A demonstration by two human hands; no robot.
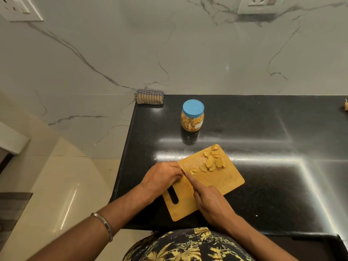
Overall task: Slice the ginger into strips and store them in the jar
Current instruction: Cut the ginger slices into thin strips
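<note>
Mid-cut: left hand [162, 177] curled, pinning ginger slice [192, 171] on cutting board [222, 182]; right hand [211, 204] gripping knife [183, 172]. Keep fingertips tucked, strips thin. Jar [192, 115] lidded, behind board.

One rectangular wooden cutting board [216, 183]; one clear plastic jar with blue lid [192, 115]; one folded striped cloth [149, 96]; two wall sockets [258, 4]; ginger slices [212, 161], about ten.

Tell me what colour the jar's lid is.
Blue lid, seen in the head view.
</note>
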